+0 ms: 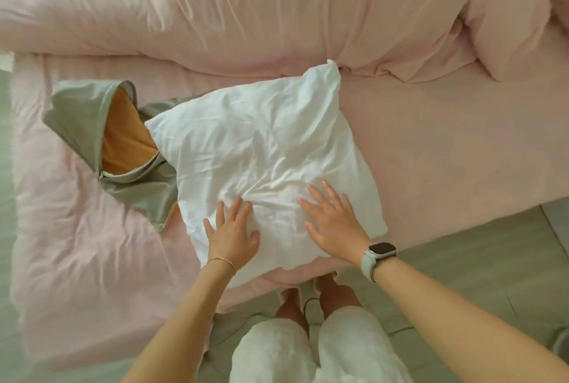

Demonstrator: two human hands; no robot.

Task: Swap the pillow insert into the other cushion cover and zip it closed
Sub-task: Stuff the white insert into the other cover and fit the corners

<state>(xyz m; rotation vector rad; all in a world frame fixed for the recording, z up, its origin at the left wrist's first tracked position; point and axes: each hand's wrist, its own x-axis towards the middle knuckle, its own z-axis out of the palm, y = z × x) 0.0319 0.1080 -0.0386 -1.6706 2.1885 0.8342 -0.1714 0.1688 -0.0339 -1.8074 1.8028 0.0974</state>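
On the near edge of the pink bed (431, 142) lies the white pillow insert (261, 148), bare of any cover, with both of the person's hands laid flat on its near part. The left hand (232, 235) rests with its fingers (237, 207) straight and spread, pressing the wrinkled fabric, and the right hand (334, 222), which has a watch (380, 255) at the wrist, lies the same way just to the right of it; neither hand grips anything. The insert is roughly square and turned on the bed, so it has no real long axis: one corner points to the far right towards the rumpled duvet (246, 13), another to the left, and the near edge overhangs the side of the bed slightly. Its left corner lies over part of the grey cushion cover (80, 118), which sits crumpled just to the left with its zip gaping and an orange lining (123, 136) showing, the mouth facing roughly right towards the insert. Judging from this, the insert seems to be out of one cover and being flattened or readied for stuffing; whether the grey cover is the old or the new one cannot be told. The next move would likely call for taking hold of a cover's opening with one hand and feeding a compressed corner of the insert in with the other.
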